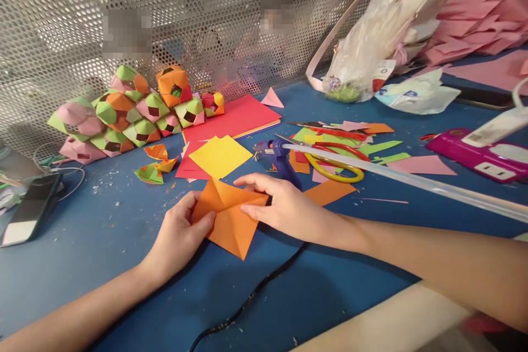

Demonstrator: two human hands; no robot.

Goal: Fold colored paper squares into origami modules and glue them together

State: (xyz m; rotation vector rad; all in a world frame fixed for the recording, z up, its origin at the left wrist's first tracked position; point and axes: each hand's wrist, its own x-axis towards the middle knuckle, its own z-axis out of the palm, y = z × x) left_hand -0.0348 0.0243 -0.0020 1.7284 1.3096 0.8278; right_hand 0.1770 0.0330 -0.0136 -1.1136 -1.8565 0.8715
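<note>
An orange square of paper (233,225) with diagonal creases is held just above the blue table, one corner tilted toward me. My left hand (181,231) pinches its left side, thumb on top. On the right side my right hand (284,206) grips the edge between thumb and fingers. Behind the sheet lie yellow paper squares (223,155). A blue glue gun (280,159) with a long clear glue stick (391,175) rests just beyond my right hand. Left of the yellow squares sit small folded orange and green paper pieces (157,165).
Folded paper balls (117,113) are stacked along the perforated metal screen (231,5). Red paper sheets (235,115), scissors with yellow handles (336,170) and paper scraps (383,148) lie beyond my hands. A phone (33,209) is at left, a purple device (474,157) at right. A black cord (251,297) runs toward me.
</note>
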